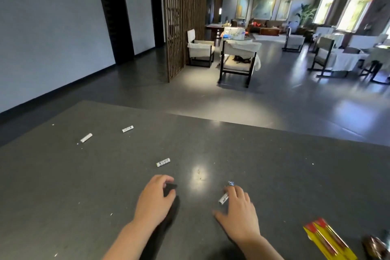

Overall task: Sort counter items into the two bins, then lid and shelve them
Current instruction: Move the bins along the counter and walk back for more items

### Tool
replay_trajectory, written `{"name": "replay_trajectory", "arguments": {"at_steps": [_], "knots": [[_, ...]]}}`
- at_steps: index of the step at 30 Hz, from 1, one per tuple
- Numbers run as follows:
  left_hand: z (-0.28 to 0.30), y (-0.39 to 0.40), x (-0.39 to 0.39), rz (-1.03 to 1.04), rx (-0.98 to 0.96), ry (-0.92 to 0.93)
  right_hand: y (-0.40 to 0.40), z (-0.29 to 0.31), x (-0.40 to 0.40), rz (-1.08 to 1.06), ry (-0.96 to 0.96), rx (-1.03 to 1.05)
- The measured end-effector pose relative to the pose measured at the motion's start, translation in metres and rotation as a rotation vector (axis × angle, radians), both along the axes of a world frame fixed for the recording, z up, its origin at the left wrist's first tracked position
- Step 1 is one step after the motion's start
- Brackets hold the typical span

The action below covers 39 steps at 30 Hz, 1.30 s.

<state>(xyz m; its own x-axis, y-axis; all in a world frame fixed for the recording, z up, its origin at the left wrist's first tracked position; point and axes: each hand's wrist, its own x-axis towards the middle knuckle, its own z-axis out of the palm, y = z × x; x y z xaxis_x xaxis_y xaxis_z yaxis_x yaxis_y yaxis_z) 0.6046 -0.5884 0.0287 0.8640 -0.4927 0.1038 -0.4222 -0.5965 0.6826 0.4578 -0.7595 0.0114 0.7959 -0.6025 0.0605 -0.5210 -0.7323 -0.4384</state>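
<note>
A: Dark grey, speckled stone-like worktop (274,175), matte with one glossy glare patch near centre. Left hand (155,198) at 6 o'clock, grip curled around a small black matte object (169,188); shape unclear, half hidden under the fingers.

B: And the right hand (238,213)?

A: At 5 o'clock, fingers bent over a small white paper-labelled cylinder (223,198), pinching it. Just beyond the fingertips, a crinkled shiny blue foil wrapper (230,183); touching or apart, cannot tell.

B: Loose pieces elsewhere?

A: Three more white cylinders lying flat. Printed-label cylinder (163,162) at 12 o'clock from the left hand, near it. Plain smooth cylinder (86,137) and striped-label cylinder (127,129) well apart at 10 and 11 o'clock, towards the far edge. Tiny white crumbs scattered about.

B: Bottom right corner?

A: Flat yellow glossy packet with red arrow tips (329,240) at 4 o'clock; beside it a brown shiny wrapped lump (374,246), blurred, cut by the frame edge.
</note>
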Motion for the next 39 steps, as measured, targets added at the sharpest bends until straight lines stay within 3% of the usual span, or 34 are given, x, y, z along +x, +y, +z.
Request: {"name": "replay_trajectory", "arguments": {"at_steps": [11,21,28,33,39], "knots": [[-0.033,-0.031,0.077,0.145,0.028,-0.039,-0.007,-0.018,0.018,-0.069,-0.095,0.004],[-0.041,-0.034,0.074,0.104,0.001,-0.072,0.021,-0.016,0.048,0.149,-0.164,0.032],[-0.047,-0.056,0.105,0.089,0.181,-0.079,0.015,-0.015,0.05,0.155,-0.18,0.037],[-0.054,-0.058,0.093,0.113,0.087,-0.096,0.002,-0.007,0.045,0.154,-0.142,0.068],[-0.039,-0.022,0.021,0.08,-0.099,-0.034,0.008,0.005,0.035,0.146,-0.223,0.057]]}}
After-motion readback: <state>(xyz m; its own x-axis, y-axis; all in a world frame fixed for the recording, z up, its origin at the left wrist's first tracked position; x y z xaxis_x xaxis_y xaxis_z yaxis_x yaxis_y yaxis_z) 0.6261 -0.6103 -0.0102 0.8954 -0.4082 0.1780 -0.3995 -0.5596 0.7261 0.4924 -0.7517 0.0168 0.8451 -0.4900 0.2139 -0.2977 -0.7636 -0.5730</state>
